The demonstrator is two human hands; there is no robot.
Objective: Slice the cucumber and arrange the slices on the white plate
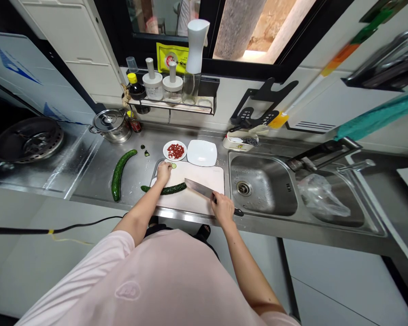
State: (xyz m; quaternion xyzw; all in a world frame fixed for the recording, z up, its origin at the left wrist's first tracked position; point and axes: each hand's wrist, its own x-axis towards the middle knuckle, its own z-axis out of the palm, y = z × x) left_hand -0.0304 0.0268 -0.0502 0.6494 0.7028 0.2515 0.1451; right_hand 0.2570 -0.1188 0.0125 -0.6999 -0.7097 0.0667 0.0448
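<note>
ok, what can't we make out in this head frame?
All in the head view:
- Left hand: grip on the cucumber slice unclear; contact too small to see.
- Knife handle: mostly hidden by the right hand.
- Stainless pot: contents hidden by its lid.
- Yellow packet: print too small; right part behind the white-topped bottle.
- Teal cloth: cut off by the right edge.

Head camera, single view: worn at head height, facing forward and steeply down over the shirt [170, 280]. Wide field; board [207, 174] near, about mid-frame; pan [27, 140] at left, sink [270, 195] at right, window [217, 31] at top.
</note>
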